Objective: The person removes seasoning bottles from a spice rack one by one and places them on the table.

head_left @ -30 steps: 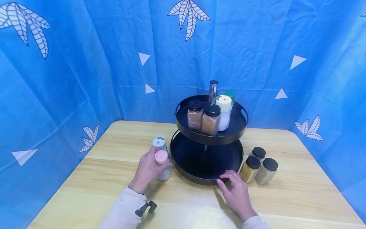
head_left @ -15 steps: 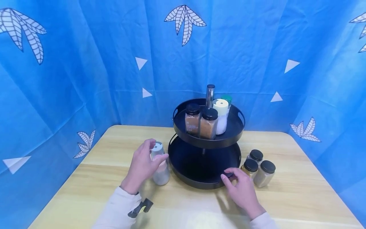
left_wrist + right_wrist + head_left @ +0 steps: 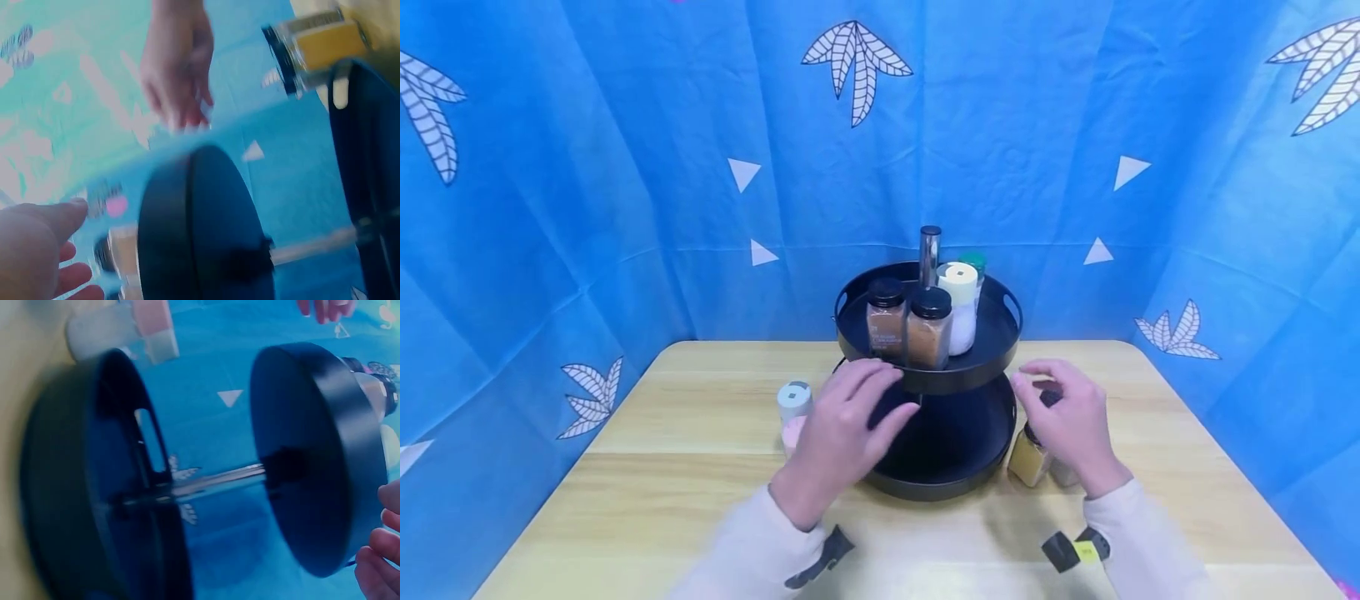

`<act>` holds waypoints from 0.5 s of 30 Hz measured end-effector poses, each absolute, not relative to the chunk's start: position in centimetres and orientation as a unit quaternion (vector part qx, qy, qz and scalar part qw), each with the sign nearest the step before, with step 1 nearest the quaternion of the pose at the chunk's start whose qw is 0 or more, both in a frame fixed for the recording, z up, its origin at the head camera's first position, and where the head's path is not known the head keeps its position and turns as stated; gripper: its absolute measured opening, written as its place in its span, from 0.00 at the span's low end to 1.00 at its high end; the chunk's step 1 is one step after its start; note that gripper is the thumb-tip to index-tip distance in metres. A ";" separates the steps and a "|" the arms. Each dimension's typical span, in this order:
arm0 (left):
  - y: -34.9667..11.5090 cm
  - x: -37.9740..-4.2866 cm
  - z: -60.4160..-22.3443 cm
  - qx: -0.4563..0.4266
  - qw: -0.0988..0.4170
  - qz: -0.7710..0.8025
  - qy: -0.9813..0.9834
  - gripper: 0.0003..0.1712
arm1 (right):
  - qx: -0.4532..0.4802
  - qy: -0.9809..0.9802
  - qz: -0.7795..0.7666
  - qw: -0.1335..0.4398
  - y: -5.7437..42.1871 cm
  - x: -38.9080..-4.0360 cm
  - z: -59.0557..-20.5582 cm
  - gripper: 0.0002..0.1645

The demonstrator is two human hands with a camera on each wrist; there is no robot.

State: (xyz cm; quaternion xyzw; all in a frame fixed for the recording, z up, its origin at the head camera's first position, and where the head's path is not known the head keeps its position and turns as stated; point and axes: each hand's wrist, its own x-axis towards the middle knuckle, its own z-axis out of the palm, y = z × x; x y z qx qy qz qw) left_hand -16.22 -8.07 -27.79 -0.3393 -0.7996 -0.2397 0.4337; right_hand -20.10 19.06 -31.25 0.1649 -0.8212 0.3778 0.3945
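A black two-tier round rack stands on the table, with an upper tray (image 3: 958,382), a lower tray (image 3: 932,490) and a metal post. In the head view my left hand (image 3: 842,429) is raised at the rack's left front, fingers loosely bent, holding nothing. My right hand (image 3: 1071,425) hovers by the upper tray's right side, thumb and fingers curved, with nothing between them. The right wrist view has its fingers (image 3: 380,559) close to that tray's rim; contact is unclear. On the upper tray stand two black-lidded jars of brown powder (image 3: 928,340) and a white-lidded bottle (image 3: 961,312).
Left of the rack are a white-lidded bottle (image 3: 793,400) and a pink-lidded one (image 3: 792,435), partly behind my left hand. Black-lidded jars, one with yellow powder (image 3: 1028,462), stand at right, partly covered by my right hand. A green-lidded jar (image 3: 974,263) sits behind on the upper tray.
My left hand has let go of the pink-lidded bottle and moved right toward the upper tray. My right hand has left the lower tray's rim and risen beside the upper tray.
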 end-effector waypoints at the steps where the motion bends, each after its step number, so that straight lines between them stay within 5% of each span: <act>1: -7.4 -16.1 -27.5 -0.346 0.431 -0.226 -0.802 0.22 | 0.170 -0.818 0.377 0.400 19.1 -20.4 -30.6 0.07; 15: -4.2 -17.1 -27.9 -0.337 0.399 -0.188 -0.832 0.20 | 0.185 -0.825 0.366 0.389 20.0 -23.8 -25.9 0.10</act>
